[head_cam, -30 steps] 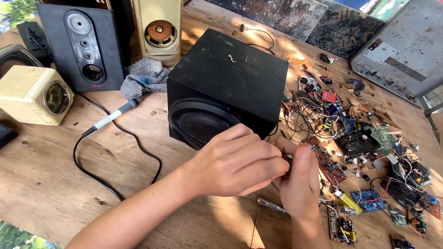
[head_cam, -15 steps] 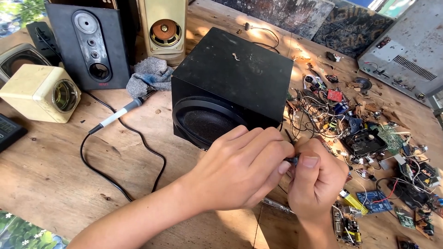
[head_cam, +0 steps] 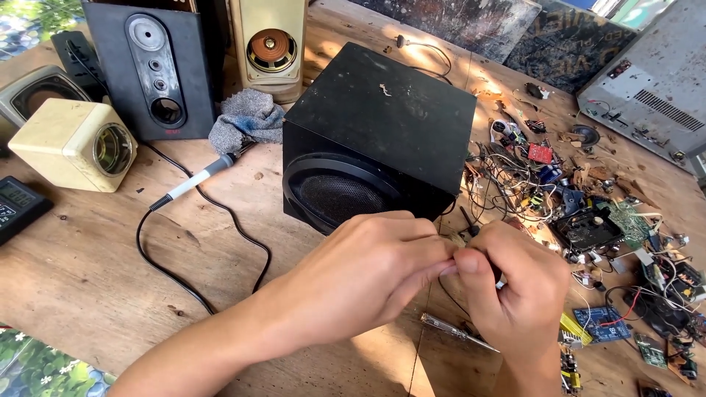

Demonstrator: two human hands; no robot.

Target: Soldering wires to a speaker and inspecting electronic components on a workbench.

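We work at a worn wooden surface (head_cam: 88,272) in bright sunlight. A black speaker box (head_cam: 375,140) stands at centre frame, its round grille facing us. At the upper left stand a dark grey speaker (head_cam: 151,70), a beige speaker (head_cam: 271,48) and a cream cube speaker (head_cam: 73,143); a grey rag (head_cam: 246,121) lies between them, and a soldering iron (head_cam: 195,180) with its black cord lies left of the box. A heap of wires and circuit boards (head_cam: 588,220) fills the right side, below a grey metal chassis (head_cam: 654,81).

Since half a second ago our hands have stayed together in front of the box, and the view has shifted slightly.

Our left hand (head_cam: 364,276) and right hand (head_cam: 515,287) meet at lower centre, fingertips pressed together on something small; what they pinch, we cannot tell. A screwdriver (head_cam: 452,331) lies just beneath them.
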